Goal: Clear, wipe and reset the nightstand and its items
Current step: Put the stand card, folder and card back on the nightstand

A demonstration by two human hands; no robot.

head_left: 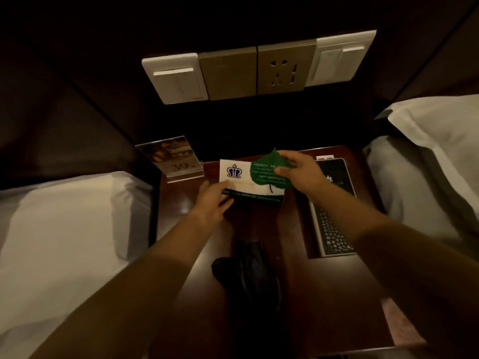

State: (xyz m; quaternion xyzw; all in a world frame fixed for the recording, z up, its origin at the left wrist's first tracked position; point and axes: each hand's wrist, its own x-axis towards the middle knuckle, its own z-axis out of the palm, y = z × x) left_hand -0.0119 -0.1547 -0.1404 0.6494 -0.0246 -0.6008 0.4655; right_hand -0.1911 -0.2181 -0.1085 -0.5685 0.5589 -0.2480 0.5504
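The left hand [212, 200] pinched the white card [238, 177] at its seven o'clock corner above the nightstand [181, 211]. The right hand [298, 169] pinched the green leaf card [267, 174] at its three o'clock edge.

The dark wooden nightstand [181, 211] bears an acrylic sign holder [172, 159] at its far left, a telephone [334, 203] along its right, and a dark cloth [248, 270] near the middle.

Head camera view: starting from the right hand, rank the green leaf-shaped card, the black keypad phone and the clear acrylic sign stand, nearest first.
1. Green leaf-shaped card: held in the right hand.
2. Black keypad phone: on the nightstand's right side, under that forearm.
3. Clear acrylic sign stand: back-left corner.
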